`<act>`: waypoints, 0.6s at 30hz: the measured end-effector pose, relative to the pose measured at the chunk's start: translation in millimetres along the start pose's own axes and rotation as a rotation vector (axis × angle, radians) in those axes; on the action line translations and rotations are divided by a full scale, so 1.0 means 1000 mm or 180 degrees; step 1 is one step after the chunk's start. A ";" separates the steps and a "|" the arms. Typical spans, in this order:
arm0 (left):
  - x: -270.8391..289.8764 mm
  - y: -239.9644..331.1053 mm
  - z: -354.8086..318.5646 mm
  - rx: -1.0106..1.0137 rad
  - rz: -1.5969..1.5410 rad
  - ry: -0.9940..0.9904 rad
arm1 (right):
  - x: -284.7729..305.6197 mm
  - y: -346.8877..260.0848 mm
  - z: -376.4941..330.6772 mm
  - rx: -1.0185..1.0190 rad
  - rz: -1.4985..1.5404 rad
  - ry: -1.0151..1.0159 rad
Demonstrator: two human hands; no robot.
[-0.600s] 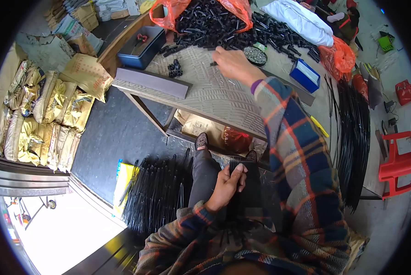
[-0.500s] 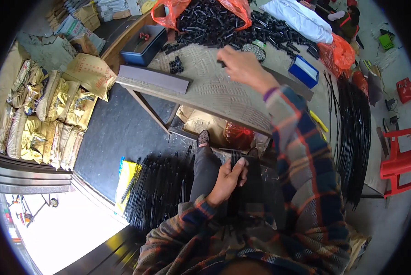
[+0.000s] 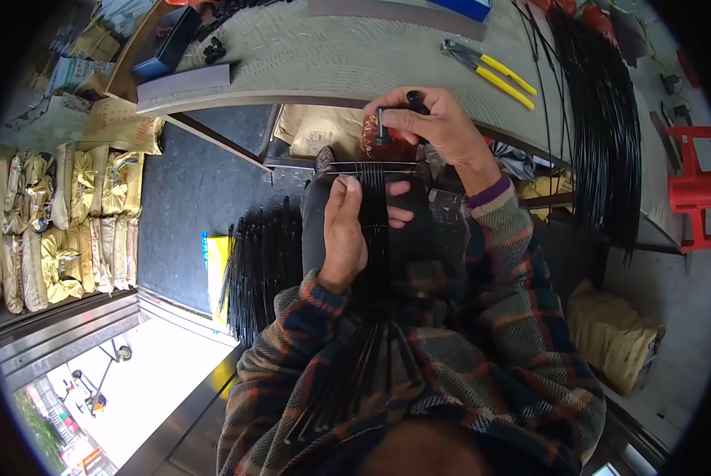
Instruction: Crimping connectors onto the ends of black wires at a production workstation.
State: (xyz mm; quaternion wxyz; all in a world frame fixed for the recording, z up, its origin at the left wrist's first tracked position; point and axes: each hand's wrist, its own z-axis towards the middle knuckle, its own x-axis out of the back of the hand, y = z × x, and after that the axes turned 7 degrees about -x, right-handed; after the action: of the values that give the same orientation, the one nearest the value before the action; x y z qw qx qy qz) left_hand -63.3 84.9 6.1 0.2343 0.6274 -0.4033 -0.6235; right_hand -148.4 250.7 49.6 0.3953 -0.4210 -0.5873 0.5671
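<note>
Head view: left hand clasps black rods over the lap; right hand pinches a black tube near their far ends. Yellow-handled pliers lie on the desk beyond; black strands overhang its right side. Blue bin at desk's left, contents unclear. Sacks stacked left.

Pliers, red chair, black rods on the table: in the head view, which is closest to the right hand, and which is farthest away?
1. Pliers: on the table, ahead and right of the right hand.
2. Black rods: farther right, along the table.
3. Red chair: farthest right, past the rods.
</note>
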 end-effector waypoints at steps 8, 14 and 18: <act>-0.010 -0.002 -0.018 -0.0381 0.0215 -0.0070 | -0.007 0.007 -0.006 0.0005 0.0605 -0.0161; -0.012 -0.002 -0.034 -0.0745 0.0055 -0.0085 | -0.021 0.006 -0.008 0.0043 0.0705 -0.0365; -0.012 -0.001 -0.040 -0.0852 0.0062 -0.0128 | -0.032 0.005 -0.009 0.0151 0.0742 -0.0475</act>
State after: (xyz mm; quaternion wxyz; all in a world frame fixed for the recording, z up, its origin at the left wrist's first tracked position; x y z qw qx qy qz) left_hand -23.0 86.9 17.1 0.3138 0.5740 -0.3272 -0.6819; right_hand -129.2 223.4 45.7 0.2918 -0.4336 -0.5486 0.6526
